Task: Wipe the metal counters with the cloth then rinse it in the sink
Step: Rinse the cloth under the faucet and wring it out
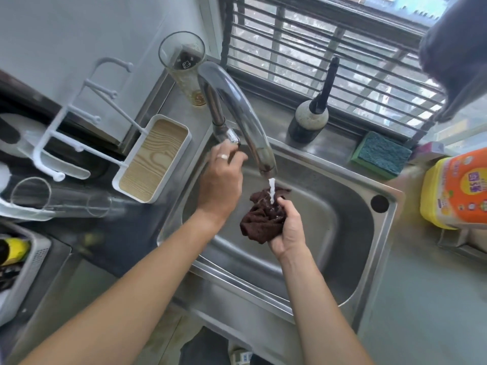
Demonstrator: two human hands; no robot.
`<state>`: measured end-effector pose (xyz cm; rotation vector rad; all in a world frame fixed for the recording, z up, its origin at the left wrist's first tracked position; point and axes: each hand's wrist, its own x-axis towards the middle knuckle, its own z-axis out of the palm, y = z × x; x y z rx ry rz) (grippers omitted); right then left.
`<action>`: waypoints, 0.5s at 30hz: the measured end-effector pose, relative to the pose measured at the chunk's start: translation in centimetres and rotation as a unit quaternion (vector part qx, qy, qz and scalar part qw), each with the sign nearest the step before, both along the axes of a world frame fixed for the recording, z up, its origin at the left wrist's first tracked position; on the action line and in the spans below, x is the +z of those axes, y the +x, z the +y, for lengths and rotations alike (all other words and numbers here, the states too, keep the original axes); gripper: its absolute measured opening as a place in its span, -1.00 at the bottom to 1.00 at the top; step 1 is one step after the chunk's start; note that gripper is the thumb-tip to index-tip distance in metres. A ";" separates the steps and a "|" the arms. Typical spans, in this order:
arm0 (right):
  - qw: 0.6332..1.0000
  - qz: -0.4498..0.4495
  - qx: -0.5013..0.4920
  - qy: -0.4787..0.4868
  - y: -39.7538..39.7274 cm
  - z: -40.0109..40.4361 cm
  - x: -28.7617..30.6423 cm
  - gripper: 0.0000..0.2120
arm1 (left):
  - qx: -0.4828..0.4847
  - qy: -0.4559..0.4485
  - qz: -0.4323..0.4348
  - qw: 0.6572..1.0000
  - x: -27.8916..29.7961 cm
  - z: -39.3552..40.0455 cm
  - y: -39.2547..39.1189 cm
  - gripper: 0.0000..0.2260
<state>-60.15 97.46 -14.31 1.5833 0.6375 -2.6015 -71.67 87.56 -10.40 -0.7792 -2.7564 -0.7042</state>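
Observation:
A dark brown cloth (pixel 261 219) is bunched in my right hand (pixel 288 227) over the steel sink (pixel 350 225). A thin stream of water (pixel 272 189) runs from the curved tap spout (pixel 242 111) onto the cloth. My left hand (pixel 221 180), with a ring on one finger, grips the tap handle (pixel 233 135) at the sink's back left corner.
A white tray with a wood-grain base (pixel 152 156) and a rack stand left of the sink. A tall glass (pixel 184 67), a dark bottle (pixel 311 119) and a green sponge (pixel 379 154) sit along the window ledge. A yellow detergent tub (pixel 456 191) stands at right.

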 end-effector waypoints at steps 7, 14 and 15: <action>0.993 -0.044 -0.088 0.061 1.8 -0.5 -2.2 -0.27 | 0.258 0.253 -0.747 0.558 -4.2 -1.9 10.8 -0.36; 0.974 -0.056 -0.027 0.220 1.7 -0.1 -1.2 -0.89 | 0.226 0.365 -0.793 0.434 -3.1 -0.1 11.2 -0.71; 0.966 -0.061 -0.022 0.252 1.5 0.0 -0.9 -0.87 | 0.246 0.368 -0.778 0.446 -3.7 0.1 11.0 -0.70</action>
